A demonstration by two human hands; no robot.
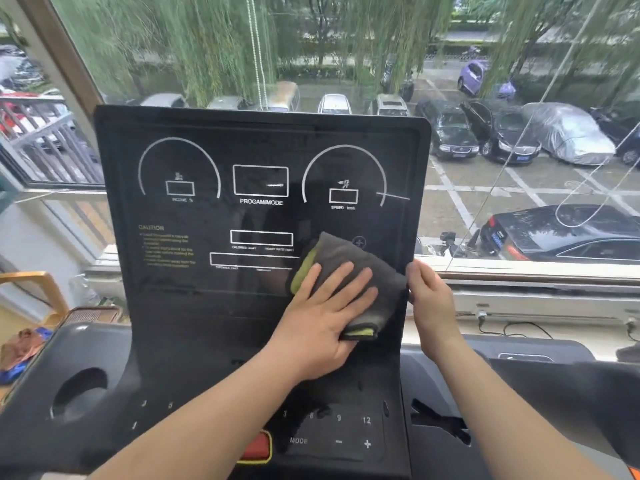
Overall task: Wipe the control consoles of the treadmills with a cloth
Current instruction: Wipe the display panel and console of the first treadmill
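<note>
Parked cars point(450, 135) (one covered) beyond window point(346, 53)

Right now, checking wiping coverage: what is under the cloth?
The cloth covers the console at lower right; the left hand presses on top. Anything printed beneath is hidden.

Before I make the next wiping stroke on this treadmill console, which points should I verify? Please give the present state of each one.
1. Cloth flat under the left hand: ok, straight fingers press it on the console.
2. Console steadied: ok, the right hand holds its right edge.
3. Display windows dark, nothing lit: ok.
4. Red button away from both hands: ok.
5. Upper and left panel areas already wiped: cannot tell.
</note>
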